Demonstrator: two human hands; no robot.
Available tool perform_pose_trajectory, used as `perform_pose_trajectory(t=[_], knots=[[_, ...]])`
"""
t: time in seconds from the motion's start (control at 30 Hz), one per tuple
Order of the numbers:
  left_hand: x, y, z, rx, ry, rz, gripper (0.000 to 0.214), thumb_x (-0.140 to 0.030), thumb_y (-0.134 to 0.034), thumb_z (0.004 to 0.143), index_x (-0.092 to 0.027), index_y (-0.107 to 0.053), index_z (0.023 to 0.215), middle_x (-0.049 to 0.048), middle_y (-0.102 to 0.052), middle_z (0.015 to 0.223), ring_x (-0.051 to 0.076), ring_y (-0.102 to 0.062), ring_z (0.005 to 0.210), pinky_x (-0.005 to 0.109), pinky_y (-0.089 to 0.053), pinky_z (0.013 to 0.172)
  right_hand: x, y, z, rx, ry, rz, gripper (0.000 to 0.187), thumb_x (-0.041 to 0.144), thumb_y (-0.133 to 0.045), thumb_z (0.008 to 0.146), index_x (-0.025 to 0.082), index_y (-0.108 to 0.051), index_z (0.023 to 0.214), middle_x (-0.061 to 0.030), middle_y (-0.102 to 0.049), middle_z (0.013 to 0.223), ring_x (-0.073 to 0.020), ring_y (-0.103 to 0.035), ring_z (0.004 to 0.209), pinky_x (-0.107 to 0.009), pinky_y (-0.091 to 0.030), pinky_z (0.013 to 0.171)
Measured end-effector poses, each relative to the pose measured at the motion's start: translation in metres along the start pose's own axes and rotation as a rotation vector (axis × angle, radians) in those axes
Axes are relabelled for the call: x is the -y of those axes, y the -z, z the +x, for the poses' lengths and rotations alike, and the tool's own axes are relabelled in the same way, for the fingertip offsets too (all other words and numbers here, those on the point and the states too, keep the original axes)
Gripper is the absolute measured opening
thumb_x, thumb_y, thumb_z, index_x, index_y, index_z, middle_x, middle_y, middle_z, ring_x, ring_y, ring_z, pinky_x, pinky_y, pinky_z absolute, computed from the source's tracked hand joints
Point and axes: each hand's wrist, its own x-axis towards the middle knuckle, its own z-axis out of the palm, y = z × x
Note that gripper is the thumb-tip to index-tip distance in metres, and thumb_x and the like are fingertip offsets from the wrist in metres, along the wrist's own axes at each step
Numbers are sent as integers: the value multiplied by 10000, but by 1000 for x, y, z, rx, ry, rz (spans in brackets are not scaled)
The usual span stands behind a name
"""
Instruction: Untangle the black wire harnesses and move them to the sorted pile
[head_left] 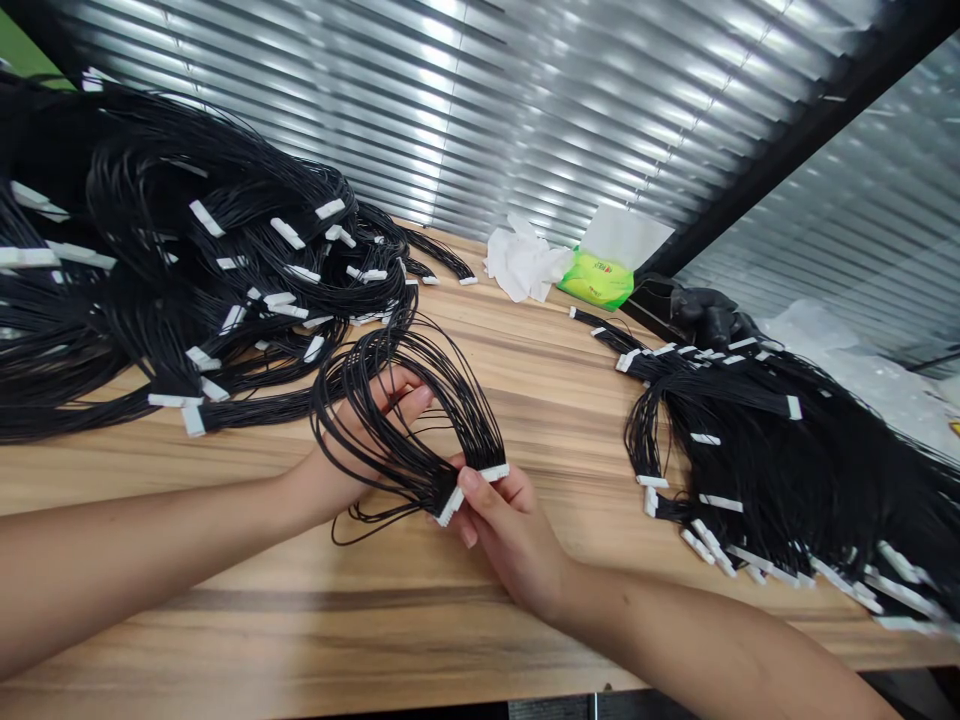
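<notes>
A looped black wire harness [475, 420] is held up over the middle of the table, its many thin wires bending round in an arc. My right hand [517, 535] is closed, thumb and fingers pinching its two white connectors [452, 503] side by side at the near end. My left hand [375, 415] reaches in among the wires from the left. Its fingers are curled and closed on the bundle, partly covered by strands. One loose wire [360, 542] sags below the rest, close above the tabletop.
A large heap of similar black harnesses [225, 200] with white connectors fills the left side. Another pile [787, 450] lies on the right. Toward the back of the wooden table [300, 600] are crumpled tissue [525, 260] and a green tissue pack [600, 278], before metallic blinds [487, 120].
</notes>
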Motion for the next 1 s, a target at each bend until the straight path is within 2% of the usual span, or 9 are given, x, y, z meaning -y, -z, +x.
perform_pose_trajectory(t=[0.17,0.27,0.4,0.5,0.6,0.7,0.8,0.9,1.0], knots=[[5,-1,2,-9,-10,-38,198,-348,-531,806,-168,-607,774,20,-632,712,137,-570,660,288,-492,658,-1,1,0,-2,-5,-27,272,435,-721,737,178,-682,816,40,-567,566,-43,-389,438,-216,-272,469],[11,-1,5,-11,4,-57,181,-355,-602,776,-174,-609,780,25,-634,729,151,-584,691,301,-506,687,-1,1,0,-76,22,-55,298,458,-720,730,177,-675,820,49,-541,558,-50,-376,445,-222,-267,463],[12,2,3,52,26,-99,251,-354,-629,791,-191,-616,982,47,-668,929,179,-620,853,324,-512,807,-1,4,3,-233,116,-49,255,430,-703,758,184,-637,754,66,-505,549,-53,-315,451,-237,-269,475],[6,3,-2,125,-9,-12,332,-337,-588,834,-214,-604,1142,67,-654,1087,206,-596,1025,353,-476,922,0,5,5,-251,151,-46,255,408,-679,789,182,-603,700,67,-485,541,-58,-293,457,-247,-261,479],[-2,5,-5,130,-67,72,299,-318,-566,854,-234,-628,1135,54,-626,1192,218,-525,1171,363,-402,1025,1,4,7,-272,159,-6,236,399,-690,777,181,-606,736,61,-498,573,-57,-306,467,-245,-253,475],[-10,8,-8,180,-43,70,209,-318,-505,890,-206,-679,922,29,-687,993,181,-604,989,317,-450,934,6,3,10,-317,158,57,261,393,-725,737,183,-571,711,66,-483,573,-58,-325,480,-237,-268,487],[-15,10,-11,173,-42,91,239,-318,-504,889,-189,-653,753,-5,-654,709,140,-606,756,269,-474,788,10,1,13,-369,175,79,321,392,-739,715,191,-499,644,84,-414,535,-61,-315,483,-236,-294,508],[-15,9,-13,157,7,32,199,-348,-560,860,-194,-640,762,-26,-612,613,117,-575,623,244,-471,667,11,2,14,-367,192,23,313,398,-727,726,192,-501,657,79,-415,558,-63,-307,489,-240,-291,510],[-13,7,-11,154,82,-30,182,-382,-607,826,-207,-657,828,-21,-645,667,104,-545,561,226,-444,556,9,3,13,-331,206,-47,293,414,-694,760,191,-522,680,77,-392,547,-70,-297,488,-248,-268,503]])
